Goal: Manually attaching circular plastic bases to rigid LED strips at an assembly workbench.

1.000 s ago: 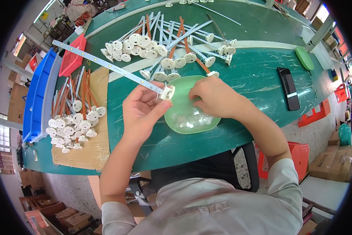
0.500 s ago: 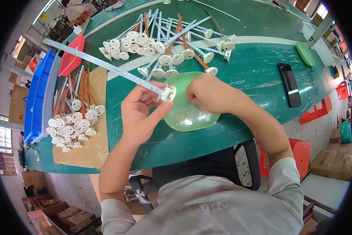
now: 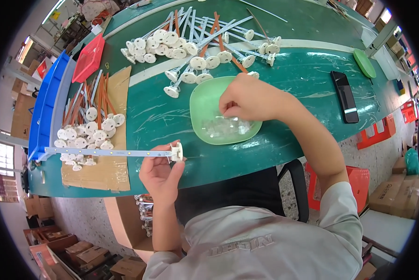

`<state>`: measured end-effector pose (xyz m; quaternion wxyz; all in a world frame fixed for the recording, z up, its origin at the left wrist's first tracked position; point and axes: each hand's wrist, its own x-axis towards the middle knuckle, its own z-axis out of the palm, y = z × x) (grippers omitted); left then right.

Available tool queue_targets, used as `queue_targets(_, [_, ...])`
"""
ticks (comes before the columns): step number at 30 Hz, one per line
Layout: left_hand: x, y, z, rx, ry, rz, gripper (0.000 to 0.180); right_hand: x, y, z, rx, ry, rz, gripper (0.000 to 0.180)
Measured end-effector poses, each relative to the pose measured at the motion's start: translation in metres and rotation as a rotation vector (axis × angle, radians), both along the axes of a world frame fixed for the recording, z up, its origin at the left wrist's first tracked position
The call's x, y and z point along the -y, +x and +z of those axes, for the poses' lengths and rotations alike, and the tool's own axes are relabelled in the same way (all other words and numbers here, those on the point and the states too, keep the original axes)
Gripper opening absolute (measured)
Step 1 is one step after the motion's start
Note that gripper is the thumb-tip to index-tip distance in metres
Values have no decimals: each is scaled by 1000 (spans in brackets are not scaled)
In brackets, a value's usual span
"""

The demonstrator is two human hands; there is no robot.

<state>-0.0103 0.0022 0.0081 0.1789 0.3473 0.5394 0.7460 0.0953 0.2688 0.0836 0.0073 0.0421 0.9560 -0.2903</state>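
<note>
My left hand (image 3: 162, 176) grips an LED strip (image 3: 116, 152) by the round white cap at its right end. The strip lies level, reaching left across the cardboard, with small yellowish LEDs along its face. Over a light green bowl (image 3: 199, 100) is my right hand (image 3: 247, 100), its fingers curled together and pointing down. Whatever those fingertips pinch is too small or hidden to name. Small clear plastic pieces (image 3: 228, 129) lie in the bowl below them.
White-capped strips (image 3: 165, 44) lie in a heap at the back; another bundle (image 3: 88, 133) rests on cardboard (image 3: 121, 172) at left. Beyond it stand a blue bin (image 3: 51, 102) and a red basket (image 3: 89, 58). A phone (image 3: 345, 96) and a green dish (image 3: 364, 64) are at right.
My left hand has drawn the LED strip down and toward me, away from the bowl, turning it from slanted to level. My right hand stays over the bowl, uncovering more clear pieces.
</note>
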Motion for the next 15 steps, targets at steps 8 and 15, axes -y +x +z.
queue_targets(8, [4,1,-2,40,23,-56,43,16,35,-4,-457,-20,-69,10])
queue_targets(15, [10,17,0,-52,29,39,44,76,81,-3,-681,-339,-511,3])
